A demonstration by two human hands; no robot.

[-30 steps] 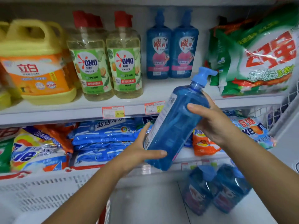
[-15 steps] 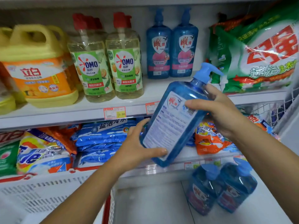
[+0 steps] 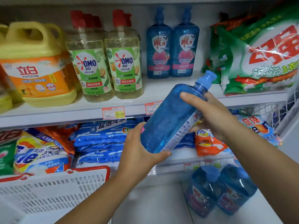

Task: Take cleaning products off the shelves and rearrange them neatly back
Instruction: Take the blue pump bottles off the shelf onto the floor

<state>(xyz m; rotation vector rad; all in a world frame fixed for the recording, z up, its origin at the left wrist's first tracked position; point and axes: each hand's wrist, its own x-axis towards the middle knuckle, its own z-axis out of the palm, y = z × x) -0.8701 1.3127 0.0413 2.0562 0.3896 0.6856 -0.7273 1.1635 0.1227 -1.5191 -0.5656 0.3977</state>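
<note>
nearest, a white basket [image 3: 53, 188] and two blue bottles [image 3: 202, 191] are noted low on the white counter [image 3: 145, 204]. above them a third bottle [image 3: 171, 120] is held tilted, pump end raised toward the upper shelf [image 3: 90, 110]. the left hand [image 3: 139, 152] is curled under its base; the right hand [image 3: 210, 115] is wrapped round its shoulder. the two-handed hold is judged to serve turning the label outward before shelving, likely in front of the standing pair of blue bottles [image 3: 159, 46]. against half a second ago: the back label, then facing the camera, is now rolled to the lower right edge.
</note>
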